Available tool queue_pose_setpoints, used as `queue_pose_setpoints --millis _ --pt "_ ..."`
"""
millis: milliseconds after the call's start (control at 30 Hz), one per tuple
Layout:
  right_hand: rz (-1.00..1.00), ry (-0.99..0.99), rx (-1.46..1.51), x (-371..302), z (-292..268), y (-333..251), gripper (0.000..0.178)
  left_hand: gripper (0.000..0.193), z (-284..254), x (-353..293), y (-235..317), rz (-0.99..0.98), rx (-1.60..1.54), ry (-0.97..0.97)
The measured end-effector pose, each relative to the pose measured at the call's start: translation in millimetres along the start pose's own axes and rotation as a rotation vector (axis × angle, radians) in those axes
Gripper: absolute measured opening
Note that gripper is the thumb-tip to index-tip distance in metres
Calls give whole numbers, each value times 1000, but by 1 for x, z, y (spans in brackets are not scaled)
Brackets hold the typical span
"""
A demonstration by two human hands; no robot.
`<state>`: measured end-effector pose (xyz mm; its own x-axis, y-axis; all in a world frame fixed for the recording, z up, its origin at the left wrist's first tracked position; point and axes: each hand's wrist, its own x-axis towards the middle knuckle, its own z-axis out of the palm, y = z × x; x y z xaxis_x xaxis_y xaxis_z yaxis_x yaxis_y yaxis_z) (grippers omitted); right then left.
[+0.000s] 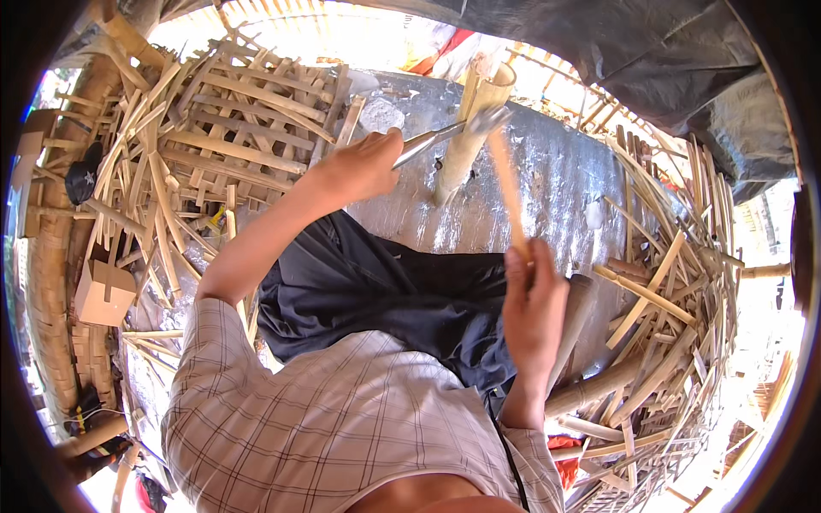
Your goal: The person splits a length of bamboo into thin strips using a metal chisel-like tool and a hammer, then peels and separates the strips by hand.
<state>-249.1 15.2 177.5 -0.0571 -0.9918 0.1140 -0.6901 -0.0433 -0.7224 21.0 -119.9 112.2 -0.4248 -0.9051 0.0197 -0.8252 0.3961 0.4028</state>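
Note:
My left hand (363,164) is closed around a slim metal tool (419,147), perhaps a chisel or blade. Its far end reaches the side of a bamboo tube (462,161); whether it touches or cuts in, I cannot tell. The tube stands tilted in front of me, its hollow end up. My right hand (536,308) grips a hammer (506,188) by its light wooden handle. The hammer's head, smeared by motion, overlaps the tube and the tip of the metal tool. Black cloth (376,282) covers my lap just below the tube.
Split bamboo strips (248,120) lie stacked crosswise at the left. More bamboo pieces (658,342) are heaped on the right. A grey metallic sheet (556,197) lies under the tube. At far left sit a cardboard box (105,292) and a black cap (83,175). Dark sheeting (650,60) hangs upper right.

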Motion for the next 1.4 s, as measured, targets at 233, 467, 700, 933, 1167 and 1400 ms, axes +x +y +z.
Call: queue_pose_setpoints --millis 233,467,700,933,1167,1400 --pt "-50 75 7 16 38 15 16 48 -24 -10 3 -128 -979 -444" --pt "-44 115 62 1 -2 10 18 40 47 -37 20 -241 -1822 -637" --pt "-97 190 -70 -9 38 73 16 22 63 -44 48 -339 -2188 -527" --pt "25 118 209 -22 4 23 16 14 52 -49 34 -369 -2261 -300" --pt "-40 148 73 1 43 34 21 13 54 -65 59 -444 -2206 -332" --pt "8 103 55 -6 2 37 21 12 57 -72 66 -420 -2243 -236"
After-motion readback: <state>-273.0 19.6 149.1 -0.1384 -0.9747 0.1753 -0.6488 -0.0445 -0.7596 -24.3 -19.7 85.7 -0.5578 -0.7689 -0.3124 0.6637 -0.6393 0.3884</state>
